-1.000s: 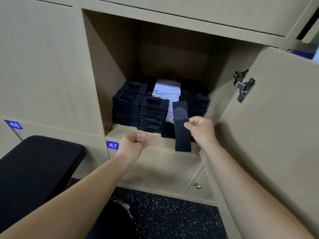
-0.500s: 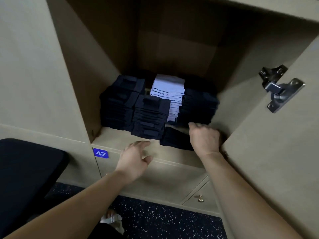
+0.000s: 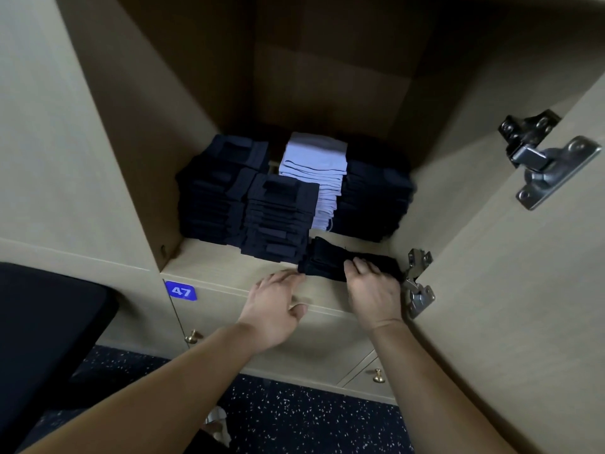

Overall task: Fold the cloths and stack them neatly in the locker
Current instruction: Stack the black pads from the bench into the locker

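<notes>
Both hands are at the locker point(image 3: 108, 178) now, door point(image 3: 523, 290) swung wide on the right. The right hand point(image 3: 373, 290) sits on the black folded cloth point(image 3: 324, 262), fingers point(image 3: 361, 267) laid across its top with only a slight bend, pressing rather than gripping. That cloth lies on the shelf point(image 3: 229, 263) at the front right, just ahead of the stacks. The left hand point(image 3: 275, 306) is open, fingers out straight over the shelf edge, tips right at the cloth's left end; whether they touch it, I can't tell. Behind: a dark front stack point(image 3: 278, 217) just left of the cloth, a taller dark stack point(image 3: 212, 194) against the left wall, a pale stack point(image 3: 314, 165) in the middle, and another dark stack point(image 3: 373, 204) on the right. The blue label point(image 3: 181, 290) below reads 47.
</notes>
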The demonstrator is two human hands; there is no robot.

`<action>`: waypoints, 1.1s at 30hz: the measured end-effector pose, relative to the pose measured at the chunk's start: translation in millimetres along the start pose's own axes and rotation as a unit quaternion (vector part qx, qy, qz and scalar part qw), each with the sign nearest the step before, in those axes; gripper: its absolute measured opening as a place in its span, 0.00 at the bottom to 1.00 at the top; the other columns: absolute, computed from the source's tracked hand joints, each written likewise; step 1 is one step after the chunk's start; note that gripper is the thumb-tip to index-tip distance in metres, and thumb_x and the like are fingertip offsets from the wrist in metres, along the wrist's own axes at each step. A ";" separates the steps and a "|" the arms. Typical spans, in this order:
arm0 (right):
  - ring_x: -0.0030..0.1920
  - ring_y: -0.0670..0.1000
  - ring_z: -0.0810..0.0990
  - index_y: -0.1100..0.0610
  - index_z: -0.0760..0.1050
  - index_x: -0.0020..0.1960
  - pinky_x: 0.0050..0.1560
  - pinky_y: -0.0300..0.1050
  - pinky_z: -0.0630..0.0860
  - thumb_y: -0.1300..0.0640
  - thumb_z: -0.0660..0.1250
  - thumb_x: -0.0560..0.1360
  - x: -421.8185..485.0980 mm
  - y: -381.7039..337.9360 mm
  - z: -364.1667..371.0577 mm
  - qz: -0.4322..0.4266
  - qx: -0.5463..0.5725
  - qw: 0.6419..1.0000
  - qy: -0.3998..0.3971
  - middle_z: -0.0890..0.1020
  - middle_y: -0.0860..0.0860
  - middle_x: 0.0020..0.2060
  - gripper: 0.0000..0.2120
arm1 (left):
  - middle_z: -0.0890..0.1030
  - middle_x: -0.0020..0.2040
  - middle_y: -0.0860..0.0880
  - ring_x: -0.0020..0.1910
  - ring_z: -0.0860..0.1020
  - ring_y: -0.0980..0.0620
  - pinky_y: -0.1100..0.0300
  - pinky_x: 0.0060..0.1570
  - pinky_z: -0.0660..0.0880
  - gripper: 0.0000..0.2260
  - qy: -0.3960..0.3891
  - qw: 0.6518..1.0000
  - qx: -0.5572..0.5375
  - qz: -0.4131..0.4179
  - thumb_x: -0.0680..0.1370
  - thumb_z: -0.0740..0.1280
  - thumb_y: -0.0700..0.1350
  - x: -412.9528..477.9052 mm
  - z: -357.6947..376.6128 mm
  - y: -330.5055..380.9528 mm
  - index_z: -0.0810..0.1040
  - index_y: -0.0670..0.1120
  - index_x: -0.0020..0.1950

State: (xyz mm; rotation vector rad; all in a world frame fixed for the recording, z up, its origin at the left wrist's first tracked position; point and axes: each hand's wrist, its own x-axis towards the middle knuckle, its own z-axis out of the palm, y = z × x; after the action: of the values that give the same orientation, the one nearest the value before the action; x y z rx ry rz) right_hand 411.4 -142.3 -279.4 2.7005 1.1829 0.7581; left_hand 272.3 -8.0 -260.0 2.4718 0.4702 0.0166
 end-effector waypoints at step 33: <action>0.40 0.50 0.83 0.56 0.80 0.53 0.35 0.40 0.75 0.51 0.76 0.62 -46.8 -199.3 -170.7 -0.185 0.112 0.975 0.043 0.83 0.51 0.43 0.21 | 0.71 0.72 0.49 0.71 0.68 0.47 0.54 0.70 0.63 0.27 0.164 0.976 0.089 -0.108 0.78 0.67 0.50 -230.5 -132.7 -69.4 0.66 0.47 0.75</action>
State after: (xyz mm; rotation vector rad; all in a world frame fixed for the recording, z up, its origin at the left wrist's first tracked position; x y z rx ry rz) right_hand 170.6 -55.6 -205.2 2.5096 1.8253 0.7265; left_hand 17.5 42.3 -170.0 2.5873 0.9153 0.3111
